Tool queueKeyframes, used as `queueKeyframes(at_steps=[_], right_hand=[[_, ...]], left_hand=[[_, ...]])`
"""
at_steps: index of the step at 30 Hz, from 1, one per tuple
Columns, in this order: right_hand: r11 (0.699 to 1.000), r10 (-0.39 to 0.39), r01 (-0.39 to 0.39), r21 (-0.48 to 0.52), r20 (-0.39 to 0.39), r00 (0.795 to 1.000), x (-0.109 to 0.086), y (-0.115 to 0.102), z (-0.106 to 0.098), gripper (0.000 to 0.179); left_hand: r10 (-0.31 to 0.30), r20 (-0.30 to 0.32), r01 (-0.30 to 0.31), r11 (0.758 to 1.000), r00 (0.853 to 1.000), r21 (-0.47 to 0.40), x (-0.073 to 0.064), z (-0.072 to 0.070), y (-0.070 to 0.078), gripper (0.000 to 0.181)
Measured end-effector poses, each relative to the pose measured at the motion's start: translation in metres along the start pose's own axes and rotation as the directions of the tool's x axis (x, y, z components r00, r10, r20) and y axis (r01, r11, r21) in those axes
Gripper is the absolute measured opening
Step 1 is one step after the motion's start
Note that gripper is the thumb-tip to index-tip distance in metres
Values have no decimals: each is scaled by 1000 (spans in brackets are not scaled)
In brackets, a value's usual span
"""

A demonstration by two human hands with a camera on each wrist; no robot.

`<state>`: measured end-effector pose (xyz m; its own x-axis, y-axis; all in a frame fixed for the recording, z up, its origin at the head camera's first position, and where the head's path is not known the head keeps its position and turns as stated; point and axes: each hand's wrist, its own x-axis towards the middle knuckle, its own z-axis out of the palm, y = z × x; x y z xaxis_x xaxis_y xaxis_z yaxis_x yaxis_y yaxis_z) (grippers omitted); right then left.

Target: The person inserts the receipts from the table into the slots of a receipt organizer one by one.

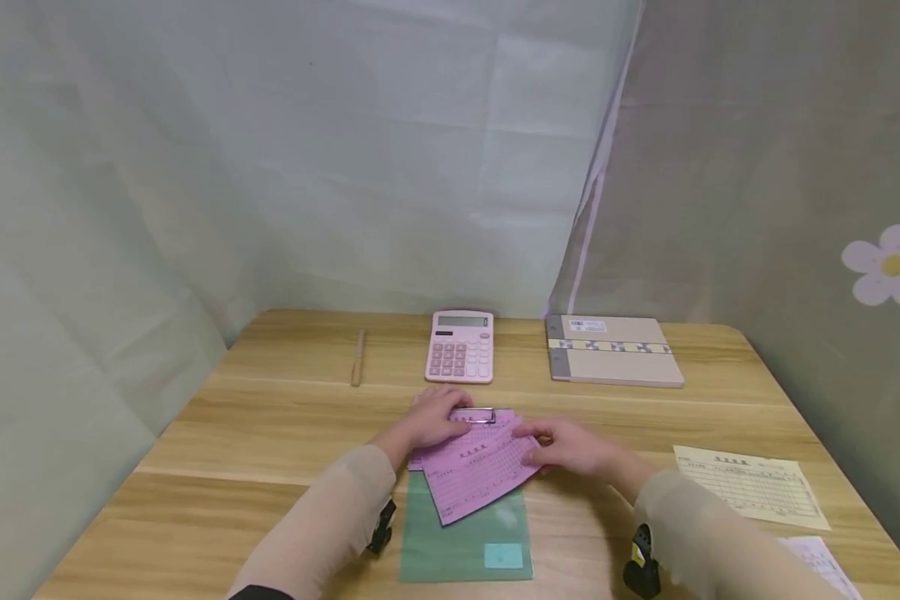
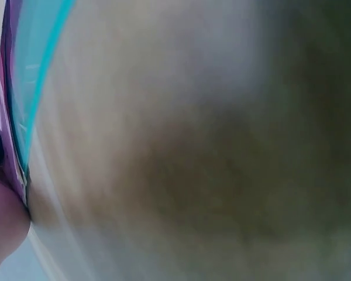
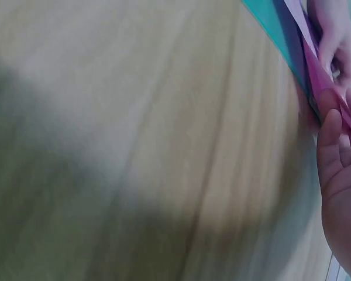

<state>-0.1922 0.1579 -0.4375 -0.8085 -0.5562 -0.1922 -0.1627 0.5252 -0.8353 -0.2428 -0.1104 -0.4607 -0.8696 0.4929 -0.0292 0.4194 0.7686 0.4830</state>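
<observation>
In the head view, a clipboard with a silver clip point(image 1: 482, 417) carries pink printed forms at the table's middle. My left hand point(image 1: 437, 418) grips the clipboard's upper left, thumb and fingers on either side of the clip's left end. A pink form point(image 1: 472, 473) lies slanted over the others, its right edge pinched by my right hand point(image 1: 570, 448). In the right wrist view, the pink paper point(image 3: 319, 67) bends up between thumb and fingers. Beneath lies a green translucent folder point(image 1: 461, 542) with a light blue label. The left wrist view shows only part of my left hand point(image 2: 4, 225) beside the board's edge.
A pink calculator point(image 1: 461, 348) stands behind the clipboard, with a tan pen point(image 1: 358, 358) to its left. At the back right lies a beige notebook point(image 1: 618, 352) with a patterned band. A yellow form point(image 1: 753, 486) and a white slip point(image 1: 821, 562) lie by my right forearm.
</observation>
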Motion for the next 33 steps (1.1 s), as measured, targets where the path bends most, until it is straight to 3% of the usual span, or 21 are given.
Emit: queueKeyframes(at_steps=[5, 22, 33], right_hand=[[999, -14, 15, 31, -15, 1000, 4, 1, 7, 46], [982, -98, 84, -167, -75, 992, 18, 0, 24, 49], [945, -144, 85, -316, -167, 975, 22, 0, 35, 50]], left_hand=[[-2, -1, 2, 1000, 1000, -2, -1, -1, 0, 33], [-20, -19, 20, 1000, 1000, -6, -1, 0, 2, 32], [-34, -43, 40, 988, 998, 151, -2, -4, 12, 31]])
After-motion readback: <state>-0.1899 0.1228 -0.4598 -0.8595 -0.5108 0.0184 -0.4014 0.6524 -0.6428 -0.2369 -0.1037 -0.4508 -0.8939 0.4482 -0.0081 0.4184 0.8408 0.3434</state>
